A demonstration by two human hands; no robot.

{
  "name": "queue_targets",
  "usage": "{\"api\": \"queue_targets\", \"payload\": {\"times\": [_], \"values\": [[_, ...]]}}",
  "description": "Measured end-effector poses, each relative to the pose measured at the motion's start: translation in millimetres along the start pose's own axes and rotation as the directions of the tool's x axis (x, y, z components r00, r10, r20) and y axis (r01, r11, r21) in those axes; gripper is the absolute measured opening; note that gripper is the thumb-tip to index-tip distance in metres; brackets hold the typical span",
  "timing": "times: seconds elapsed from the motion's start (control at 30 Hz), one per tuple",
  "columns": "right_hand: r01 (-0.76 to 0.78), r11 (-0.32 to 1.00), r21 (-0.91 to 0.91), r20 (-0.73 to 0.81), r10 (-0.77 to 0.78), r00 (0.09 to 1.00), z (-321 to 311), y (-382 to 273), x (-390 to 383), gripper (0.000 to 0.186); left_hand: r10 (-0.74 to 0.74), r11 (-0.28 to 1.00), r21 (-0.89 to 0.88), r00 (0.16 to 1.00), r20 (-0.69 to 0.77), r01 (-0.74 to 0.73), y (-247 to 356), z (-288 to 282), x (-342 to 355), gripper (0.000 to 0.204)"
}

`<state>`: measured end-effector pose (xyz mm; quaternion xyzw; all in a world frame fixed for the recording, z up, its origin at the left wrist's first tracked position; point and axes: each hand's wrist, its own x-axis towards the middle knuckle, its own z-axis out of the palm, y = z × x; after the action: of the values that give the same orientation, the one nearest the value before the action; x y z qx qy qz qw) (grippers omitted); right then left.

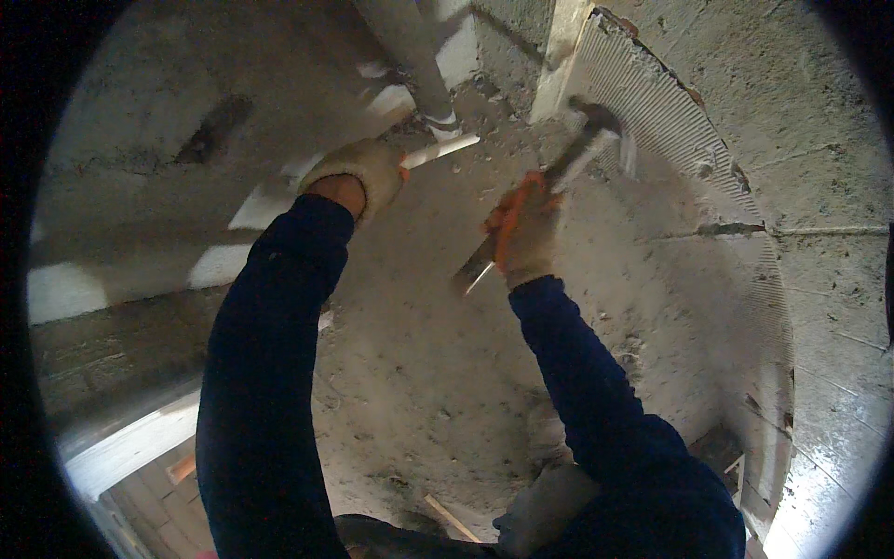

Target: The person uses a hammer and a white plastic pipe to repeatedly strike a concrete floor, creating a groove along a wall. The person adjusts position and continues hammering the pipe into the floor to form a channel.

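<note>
My left hand [358, 177], in a pale work glove with orange on it, is closed round a slim, brightly lit chisel [445, 149]. The chisel points right, toward the rubble at the foot of the wall; whether its tip touches anything I cannot tell. My right hand [529, 228], gloved in the same pale and orange, grips a hammer [575, 154] by its handle. The hammer's head is raised to the upper right, apart from the chisel, and slightly blurred. Below my fist the handle's end sticks out.
A ridged strip of old adhesive [643, 88] curves along the block wall [819, 158] on the right. A pipe-like post [410, 56] stands at the top. Dusty, rubble-strewn ground [419, 373] lies below my hands. A white ledge [140, 443] and a wooden stick [452, 518] are lower down.
</note>
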<state>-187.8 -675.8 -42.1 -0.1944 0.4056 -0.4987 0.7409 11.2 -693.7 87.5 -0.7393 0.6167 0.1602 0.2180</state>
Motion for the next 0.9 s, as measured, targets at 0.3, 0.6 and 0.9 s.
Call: {"api": "queue_targets", "payload": {"times": [0.3, 0.6, 0.9], "values": [[-0.177, 0.916, 0.360, 0.092, 0.154, 0.984, -9, -1, -6, 0.018, -0.015, 0.999, -0.030, 1.000, -0.004, 0.015, -4, 5, 10, 0.038], [-0.349, 0.881, -0.320, 0.055, 0.385, 0.921, -32, 0, 1, 0.024, 0.065, 0.997, 0.038, 0.993, -0.101, -0.062, 0, 15, 5, 0.035], [-0.534, 0.826, -0.179, 0.008, 0.544, 0.839, -72, 12, -41, 0.028, -0.066, 0.767, -0.640, 0.984, -0.164, -0.055, -26, 91, -35, 0.041]]}}
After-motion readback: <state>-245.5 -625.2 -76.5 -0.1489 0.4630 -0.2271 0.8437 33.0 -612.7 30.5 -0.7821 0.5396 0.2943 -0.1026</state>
